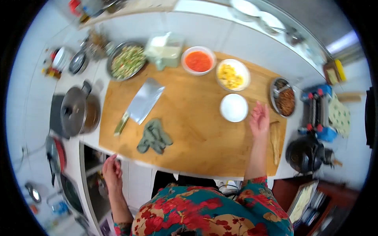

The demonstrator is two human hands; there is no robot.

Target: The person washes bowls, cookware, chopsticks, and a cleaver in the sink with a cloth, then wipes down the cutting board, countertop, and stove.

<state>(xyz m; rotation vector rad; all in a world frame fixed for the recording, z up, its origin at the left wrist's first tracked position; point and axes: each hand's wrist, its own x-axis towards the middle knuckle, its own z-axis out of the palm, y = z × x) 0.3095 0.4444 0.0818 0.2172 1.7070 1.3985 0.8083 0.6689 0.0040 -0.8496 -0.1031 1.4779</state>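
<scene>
My right hand [260,118] is over the right part of the wooden board [193,114], palm up with fingers apart and nothing in it. Just left of it sits a white bowl [234,107]. A wooden rolling pin [275,142] lies to its right. My left hand [112,170] hangs by the board's front left edge, its fingers loosely curled and apart, holding nothing. A cleaver [145,101] and a crumpled grey-green cloth [153,137] lie on the board's left half. Behind them stand a bowl of red sauce [198,61] and a bowl of yellow pieces [231,76].
A pan of chopped vegetables [128,61] and a lidded pale container [164,49] stand at the back left. The lidded pot [80,111] is at left. At right are a metal dish of brown mince [285,102], a pasta machine [317,112] and a black kettle [303,154].
</scene>
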